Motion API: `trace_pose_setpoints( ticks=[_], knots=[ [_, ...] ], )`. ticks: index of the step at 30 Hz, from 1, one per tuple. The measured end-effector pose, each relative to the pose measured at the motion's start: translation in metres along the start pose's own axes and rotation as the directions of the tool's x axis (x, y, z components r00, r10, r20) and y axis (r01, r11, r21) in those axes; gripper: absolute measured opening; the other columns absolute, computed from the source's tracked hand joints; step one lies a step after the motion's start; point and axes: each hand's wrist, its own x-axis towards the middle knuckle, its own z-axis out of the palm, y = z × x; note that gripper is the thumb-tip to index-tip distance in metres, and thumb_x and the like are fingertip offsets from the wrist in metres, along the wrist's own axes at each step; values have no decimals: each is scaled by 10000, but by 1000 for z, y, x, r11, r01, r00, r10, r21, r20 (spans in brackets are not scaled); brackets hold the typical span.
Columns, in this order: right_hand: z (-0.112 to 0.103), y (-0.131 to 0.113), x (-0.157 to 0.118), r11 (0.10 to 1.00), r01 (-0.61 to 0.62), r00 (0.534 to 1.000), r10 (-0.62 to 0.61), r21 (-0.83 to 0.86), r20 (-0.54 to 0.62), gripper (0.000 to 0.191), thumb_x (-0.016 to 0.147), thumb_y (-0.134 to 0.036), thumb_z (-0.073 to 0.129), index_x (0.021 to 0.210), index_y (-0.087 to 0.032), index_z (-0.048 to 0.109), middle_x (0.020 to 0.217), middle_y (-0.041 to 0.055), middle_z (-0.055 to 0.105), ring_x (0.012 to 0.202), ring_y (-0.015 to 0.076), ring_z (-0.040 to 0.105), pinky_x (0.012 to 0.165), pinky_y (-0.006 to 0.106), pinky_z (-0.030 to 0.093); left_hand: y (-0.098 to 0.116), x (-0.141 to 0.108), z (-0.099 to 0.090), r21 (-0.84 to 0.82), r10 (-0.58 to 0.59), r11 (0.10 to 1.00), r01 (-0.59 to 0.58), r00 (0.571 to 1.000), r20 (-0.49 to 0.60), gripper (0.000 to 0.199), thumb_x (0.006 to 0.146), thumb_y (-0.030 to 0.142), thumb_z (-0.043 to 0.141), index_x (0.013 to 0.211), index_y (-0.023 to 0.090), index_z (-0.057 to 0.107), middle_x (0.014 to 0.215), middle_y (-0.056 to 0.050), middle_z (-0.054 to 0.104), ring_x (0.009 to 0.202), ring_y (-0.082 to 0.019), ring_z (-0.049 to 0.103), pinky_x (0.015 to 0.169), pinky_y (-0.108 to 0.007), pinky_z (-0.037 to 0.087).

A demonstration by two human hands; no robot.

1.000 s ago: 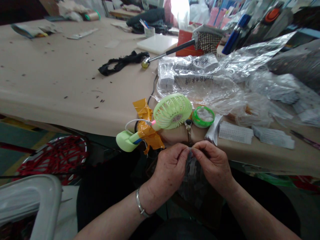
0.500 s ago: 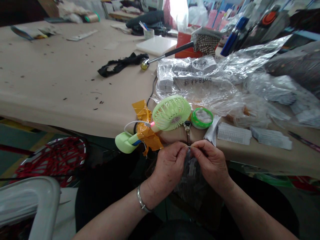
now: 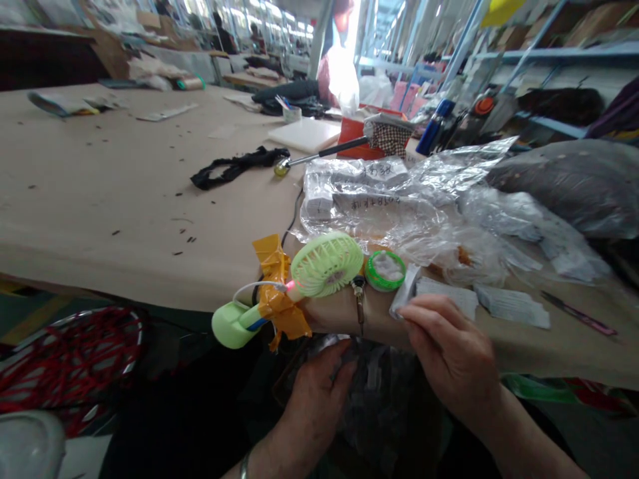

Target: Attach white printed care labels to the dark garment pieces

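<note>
My right hand (image 3: 452, 349) is at the table's front edge, fingertips pinched on the near end of a small stack of white paper labels (image 3: 407, 289). Below the edge, my left hand (image 3: 319, 382) has its thumb and forefinger apart, over a clear plastic bag (image 3: 374, 386) of pale pieces. Nothing plainly shows between its fingers. Between the hands, a thin metal-tipped tool (image 3: 359, 303) points down over the edge. Beside it stands a green-rimmed round tub (image 3: 385, 270) with white stuff inside.
A light-green fan (image 3: 327, 264) is fixed to the edge with orange-brown tape (image 3: 284, 309). Two printed label stacks (image 3: 512, 305) and a thin pen-like tool (image 3: 579, 314) lie to the right. Plastic-wrapped bundles (image 3: 369, 203) lie behind. A red-corded round seat (image 3: 74, 366) stands at lower left.
My hands, pinched together at the metal tip before, have parted. The right moved right onto the label stack; the left dropped lower left and its fingers opened. The view has tilted up.
</note>
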Motion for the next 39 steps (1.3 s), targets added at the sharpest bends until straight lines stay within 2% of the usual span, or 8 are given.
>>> trace_pose_setpoints(
  ticks=[6, 13, 20, 28, 30, 33, 36, 39],
  knots=[
    [10, 32, 31, 924, 53, 996, -24, -378, 81, 202, 893, -230, 537, 1044, -166, 654, 1149, 115, 627, 1159, 313, 493, 988, 488, 392, -9, 0, 2, 63, -73, 995, 73, 997, -12, 199, 801, 229, 567, 923, 211, 722, 970, -76, 745, 939, -252, 673, 854, -359, 491],
    [-4, 42, -4, 993, -27, 989, 10, -117, -148, 48, 888, -208, 552, 895, -213, 599, 926, 54, 633, 1002, 221, 580, 923, 407, 467, -6, -1, 5, 48, -65, 997, 65, 998, 1, 160, 794, 226, 560, 831, 219, 716, 851, -35, 751, 833, -216, 678, 774, -311, 494],
    [12, 44, -53, 953, 6, 1000, -10, -304, -11, 323, 853, -181, 607, 1175, -203, 593, 1169, 94, 647, 1168, 294, 513, 986, 503, 415, 2, -1, 18, -9, -47, 999, 49, 994, 96, 177, 813, 222, 538, 823, 188, 712, 765, -32, 723, 738, -188, 647, 691, -271, 471],
    [10, 49, -53, 991, -1, 992, -17, -132, -128, 196, 841, -118, 608, 975, -239, 686, 977, 40, 718, 1059, 238, 586, 929, 456, 471, 30, 3, 31, -198, -137, 965, 172, 974, 179, 139, 779, 211, 577, 719, 181, 700, 678, -13, 681, 685, -162, 600, 656, -259, 448],
    [4, 45, -56, 997, -2, 990, -10, -81, -141, 193, 837, -105, 606, 953, -238, 682, 977, 47, 711, 1070, 242, 581, 918, 465, 480, 40, 4, 36, -355, -229, 877, 323, 932, 280, 144, 795, 254, 592, 750, 160, 691, 704, -32, 682, 691, -158, 606, 644, -257, 457],
    [-5, 33, -66, 999, 26, 993, -30, -37, -113, 184, 824, -101, 617, 940, -232, 677, 998, 58, 701, 1093, 255, 569, 920, 488, 479, 52, 7, 46, -615, -270, 598, 514, 852, 449, 253, 828, 366, 596, 868, 128, 671, 792, -66, 686, 712, -149, 627, 673, -270, 485],
    [-11, 17, -78, 998, 66, 997, -67, -20, -37, 170, 834, -114, 602, 929, -236, 673, 991, 47, 706, 1091, 249, 575, 931, 484, 474, 60, 13, 56, -748, -216, 370, 551, 834, 508, 277, 828, 377, 617, 913, 118, 662, 828, -62, 670, 685, -115, 615, 641, -231, 481],
    [-15, 10, -82, 996, 86, 996, -86, -16, 7, 190, 843, -109, 579, 943, -248, 662, 966, 27, 714, 1057, 230, 596, 931, 456, 478, 63, 19, 63, -792, -256, 298, 533, 844, 472, 172, 779, 261, 684, 850, 105, 664, 750, -40, 658, 617, -82, 590, 557, -169, 446]
  ],
)
